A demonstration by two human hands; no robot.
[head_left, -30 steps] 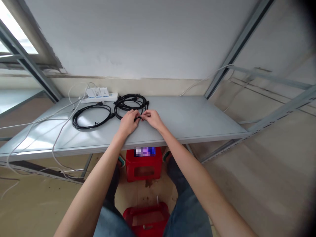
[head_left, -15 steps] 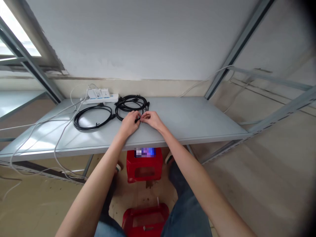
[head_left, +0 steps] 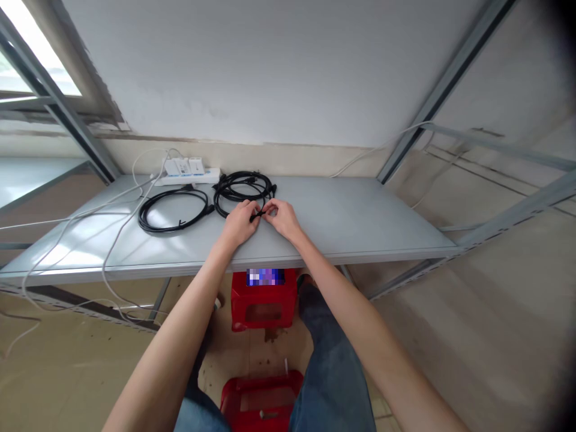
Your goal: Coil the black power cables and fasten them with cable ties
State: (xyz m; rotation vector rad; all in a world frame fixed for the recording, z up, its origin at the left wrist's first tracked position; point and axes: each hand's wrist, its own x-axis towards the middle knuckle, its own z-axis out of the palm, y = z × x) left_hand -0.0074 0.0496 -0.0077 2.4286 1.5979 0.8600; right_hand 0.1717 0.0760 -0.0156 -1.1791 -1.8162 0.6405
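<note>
Both of my hands meet at the near side of a coiled black cable [head_left: 217, 203] on the grey metal shelf [head_left: 342, 222]. My left hand [head_left: 243, 221] is closed, its fingers pinching the cable. From the right, my right hand [head_left: 281, 217] pinches the same spot with thumb and fingertips. The small part between the fingertips is mostly hidden. More black cable coils [head_left: 245, 175] overlap this one at its far side. To the left lies a separate black cable coil [head_left: 155, 229], with a short tie end sticking up from it.
A white power strip [head_left: 198, 176] with white chargers [head_left: 182, 165] stands at the back left by the wall. White cords [head_left: 108, 249] run across the shelf's left side and hang over its front edge. Below are a red stool [head_left: 263, 300] and metal shelf posts [head_left: 445, 90] at both sides.
My view has shifted slightly, moving the shelf and coils a little right in the picture. Both hands stay at the same spot on the cable, with small finger movements.
</note>
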